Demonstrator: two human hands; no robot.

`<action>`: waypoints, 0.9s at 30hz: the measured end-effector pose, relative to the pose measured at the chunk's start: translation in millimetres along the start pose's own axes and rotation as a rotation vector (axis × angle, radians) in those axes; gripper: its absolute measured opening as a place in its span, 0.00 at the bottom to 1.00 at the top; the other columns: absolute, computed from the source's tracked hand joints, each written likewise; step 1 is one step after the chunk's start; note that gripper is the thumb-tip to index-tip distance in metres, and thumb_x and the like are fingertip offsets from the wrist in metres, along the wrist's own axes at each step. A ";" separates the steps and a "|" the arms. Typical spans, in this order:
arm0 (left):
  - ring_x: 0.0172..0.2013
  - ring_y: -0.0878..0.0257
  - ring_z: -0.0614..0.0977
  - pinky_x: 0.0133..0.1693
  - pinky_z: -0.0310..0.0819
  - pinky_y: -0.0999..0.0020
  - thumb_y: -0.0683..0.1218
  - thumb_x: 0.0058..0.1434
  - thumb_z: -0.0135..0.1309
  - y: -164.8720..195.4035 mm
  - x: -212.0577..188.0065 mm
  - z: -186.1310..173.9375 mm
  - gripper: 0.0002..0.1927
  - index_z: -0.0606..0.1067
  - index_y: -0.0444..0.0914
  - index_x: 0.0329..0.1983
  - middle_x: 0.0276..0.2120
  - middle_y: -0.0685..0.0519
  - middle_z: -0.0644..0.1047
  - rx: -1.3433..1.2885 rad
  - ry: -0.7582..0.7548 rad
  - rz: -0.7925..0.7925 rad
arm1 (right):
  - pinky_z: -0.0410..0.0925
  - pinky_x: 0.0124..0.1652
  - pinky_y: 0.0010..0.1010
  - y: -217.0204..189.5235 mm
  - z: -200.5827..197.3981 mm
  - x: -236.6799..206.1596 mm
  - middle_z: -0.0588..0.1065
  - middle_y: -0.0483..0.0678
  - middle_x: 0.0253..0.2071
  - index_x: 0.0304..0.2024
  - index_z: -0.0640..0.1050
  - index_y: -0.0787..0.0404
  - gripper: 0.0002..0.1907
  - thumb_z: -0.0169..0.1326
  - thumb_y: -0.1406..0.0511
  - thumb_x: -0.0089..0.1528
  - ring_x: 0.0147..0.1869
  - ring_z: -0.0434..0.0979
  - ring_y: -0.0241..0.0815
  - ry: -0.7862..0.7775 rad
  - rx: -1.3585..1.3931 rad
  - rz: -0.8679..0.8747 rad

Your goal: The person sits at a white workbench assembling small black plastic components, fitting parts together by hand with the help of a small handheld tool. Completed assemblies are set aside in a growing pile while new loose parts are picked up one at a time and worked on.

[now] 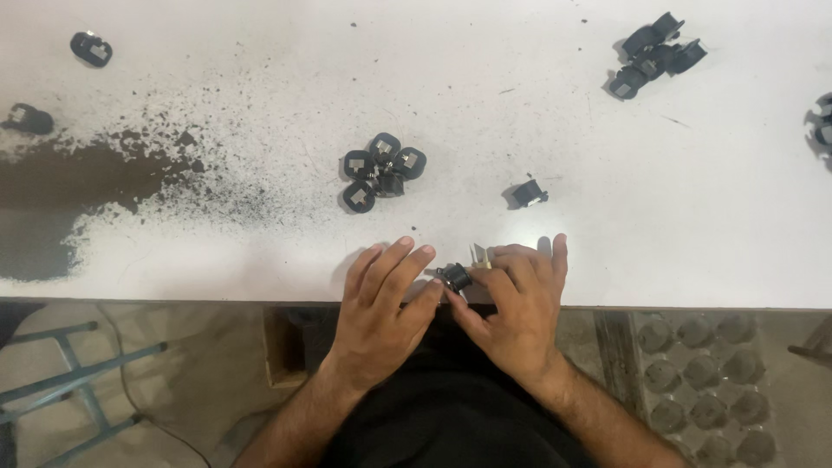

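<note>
Both hands meet at the near edge of the white table [607, 217]: the left hand [381, 303] and the right hand [520, 303] pinch one small black part [454, 276] between their fingertips, and a small blade [477, 255] sticks up from the right fingers. A steady left-hand pinch seems wise here. Beyond lie a cluster of black parts [381, 171], a lone part [527, 194] and dark shavings [130, 165].

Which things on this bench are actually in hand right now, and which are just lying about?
In hand:
- small black plastic part, pinched between left hand and right hand
- small metal blade, in the right hand's grip

Lying about:
- cluster of black plastic parts
- single black part
- far-right pile of black parts
- dark shavings on the white tabletop
</note>
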State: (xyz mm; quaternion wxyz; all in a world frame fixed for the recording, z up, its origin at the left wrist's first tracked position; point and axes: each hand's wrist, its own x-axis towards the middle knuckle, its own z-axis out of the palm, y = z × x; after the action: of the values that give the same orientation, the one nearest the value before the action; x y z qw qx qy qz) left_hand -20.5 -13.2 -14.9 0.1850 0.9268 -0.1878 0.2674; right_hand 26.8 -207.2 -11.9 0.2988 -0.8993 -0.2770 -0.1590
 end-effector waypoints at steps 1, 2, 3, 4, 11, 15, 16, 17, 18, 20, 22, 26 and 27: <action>0.67 0.55 0.68 0.70 0.59 0.49 0.46 0.64 0.65 0.4 -2.0 2.1 0.09 0.79 0.43 0.46 0.64 0.52 0.70 -0.028 -0.007 -0.025 | 0.42 0.72 0.68 0.2 0.1 -0.4 0.72 0.48 0.44 0.39 0.79 0.59 0.18 0.72 0.60 0.52 0.58 0.71 0.50 -0.005 -0.006 0.007; 0.67 0.54 0.68 0.70 0.59 0.48 0.46 0.63 0.65 0.3 -3.3 4.4 0.09 0.79 0.43 0.45 0.63 0.51 0.70 -0.051 -0.011 -0.052 | 0.42 0.72 0.68 0.8 1.0 -0.6 0.72 0.48 0.44 0.39 0.79 0.59 0.18 0.72 0.60 0.51 0.58 0.71 0.50 -0.009 -0.011 0.008; 0.67 0.54 0.68 0.70 0.58 0.47 0.46 0.62 0.65 0.7 -4.6 5.6 0.10 0.79 0.42 0.44 0.62 0.50 0.70 -0.072 -0.011 -0.081 | 0.41 0.71 0.68 1.3 1.4 -1.7 0.72 0.48 0.44 0.40 0.80 0.59 0.19 0.72 0.60 0.51 0.58 0.70 0.50 -0.012 -0.012 0.010; 0.66 0.54 0.68 0.70 0.57 0.48 0.46 0.62 0.65 1.7 -5.8 6.4 0.09 0.79 0.42 0.44 0.62 0.51 0.71 -0.079 -0.004 -0.106 | 0.41 0.71 0.68 1.9 1.8 -3.3 0.72 0.48 0.44 0.41 0.80 0.59 0.20 0.72 0.60 0.50 0.58 0.70 0.51 -0.015 -0.013 0.010; 0.65 0.54 0.69 0.70 0.56 0.47 0.46 0.61 0.65 3.4 -7.6 9.7 0.09 0.79 0.43 0.43 0.61 0.51 0.72 -0.157 0.024 -0.180 | 0.40 0.80 0.63 14.5 5.0 -27.9 0.69 0.43 0.40 0.45 0.78 0.53 0.14 0.65 0.69 0.58 0.59 0.75 0.46 0.205 0.186 -0.126; 0.65 0.55 0.70 0.71 0.56 0.47 0.46 0.63 0.65 4.3 -9.6 11.2 0.07 0.79 0.44 0.43 0.60 0.53 0.73 -0.171 0.051 -0.193 | 0.38 0.78 0.62 15.3 13.8 -38.8 0.74 0.42 0.38 0.49 0.71 0.59 0.19 0.63 0.71 0.58 0.59 0.76 0.46 0.117 0.297 -0.161; 0.65 0.55 0.71 0.71 0.56 0.47 0.46 0.62 0.65 4.6 -10.3 11.2 0.08 0.79 0.44 0.43 0.60 0.53 0.73 -0.187 0.052 -0.203 | 0.38 0.77 0.62 14.7 15.4 -39.1 0.75 0.43 0.37 0.47 0.71 0.58 0.18 0.64 0.71 0.58 0.59 0.76 0.47 0.101 0.272 -0.156; 0.65 0.55 0.71 0.71 0.56 0.47 0.45 0.61 0.65 4.8 -11.0 11.0 0.08 0.79 0.44 0.43 0.59 0.53 0.74 -0.202 0.055 -0.211 | 0.39 0.77 0.61 13.8 16.6 -38.3 0.75 0.44 0.37 0.44 0.71 0.57 0.18 0.64 0.71 0.57 0.59 0.77 0.47 0.088 0.248 -0.153; 0.64 0.55 0.71 0.70 0.56 0.47 0.45 0.61 0.65 4.4 -11.2 11.2 0.08 0.80 0.43 0.42 0.59 0.53 0.74 -0.213 0.061 -0.218 | 0.39 0.77 0.61 12.9 17.6 -36.6 0.76 0.45 0.37 0.43 0.71 0.57 0.17 0.64 0.72 0.56 0.59 0.77 0.47 0.080 0.230 -0.149; 0.64 0.55 0.72 0.71 0.56 0.47 0.45 0.60 0.66 4.2 -11.3 11.6 0.09 0.80 0.43 0.43 0.59 0.53 0.74 -0.225 0.062 -0.210 | 0.40 0.77 0.61 10.4 17.4 -32.9 0.76 0.46 0.37 0.41 0.72 0.58 0.17 0.64 0.72 0.54 0.57 0.77 0.49 0.060 0.197 -0.137; 0.64 0.55 0.72 0.71 0.56 0.47 0.44 0.60 0.66 4.0 -11.3 12.4 0.09 0.79 0.43 0.43 0.59 0.53 0.74 -0.229 0.065 -0.204 | 0.41 0.76 0.61 8.3 16.6 -29.2 0.76 0.45 0.36 0.42 0.72 0.58 0.17 0.64 0.73 0.54 0.57 0.77 0.48 0.060 0.201 -0.141; 0.64 0.55 0.71 0.71 0.55 0.46 0.44 0.60 0.67 4.3 -11.0 15.2 0.10 0.79 0.43 0.43 0.59 0.53 0.73 -0.224 0.072 -0.193 | 0.42 0.77 0.61 6.3 16.3 -26.8 0.76 0.45 0.36 0.41 0.73 0.58 0.17 0.65 0.74 0.53 0.57 0.77 0.47 0.072 0.197 -0.143; 0.64 0.55 0.71 0.71 0.55 0.46 0.44 0.60 0.67 4.2 -10.9 15.9 0.10 0.79 0.43 0.43 0.58 0.53 0.73 -0.226 0.072 -0.189 | 0.42 0.77 0.62 6.6 16.7 -26.9 0.76 0.45 0.37 0.41 0.73 0.58 0.17 0.65 0.74 0.53 0.57 0.77 0.47 0.072 0.197 -0.137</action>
State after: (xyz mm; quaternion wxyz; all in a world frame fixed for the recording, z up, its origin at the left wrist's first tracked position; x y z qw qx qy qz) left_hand -24.1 -21.1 -32.6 0.3191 0.9035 -0.1216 0.2591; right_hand 11.2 -212.0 -39.9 0.3839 -0.8382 -0.3413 -0.1832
